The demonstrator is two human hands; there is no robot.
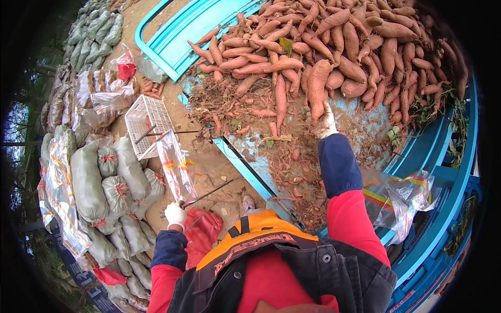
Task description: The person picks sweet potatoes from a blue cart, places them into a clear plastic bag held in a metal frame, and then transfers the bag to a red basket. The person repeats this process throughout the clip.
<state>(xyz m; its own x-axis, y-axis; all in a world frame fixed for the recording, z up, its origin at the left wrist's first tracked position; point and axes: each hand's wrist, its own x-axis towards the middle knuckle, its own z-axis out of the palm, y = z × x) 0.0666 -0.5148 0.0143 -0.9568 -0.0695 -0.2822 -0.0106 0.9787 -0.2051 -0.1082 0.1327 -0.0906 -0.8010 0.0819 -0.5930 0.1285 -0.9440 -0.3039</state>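
My right hand [328, 122], in a white glove, grips the lower end of a large sweet potato [319, 80] at the near edge of a big heap of sweet potatoes [344, 35]. These lie on the bed of a blue truck or cart, among soil and root scraps [301, 172]. Down at the left, my gloved left hand [175, 215] is closed at the near edge of a clear plastic bag [176, 168] with red and yellow stripes. A metal rod [211, 191] runs to the same spot, and my fingers partly hide the contact.
A white plastic crate [146, 121] stands on the ground beyond the bag. Filled, tied sacks [90, 180] are stacked at the left. The blue bed edge [254, 176] lies before me. More plastic bags [399, 199] drape by the right side wall. A red sack [201, 234] lies near my feet.
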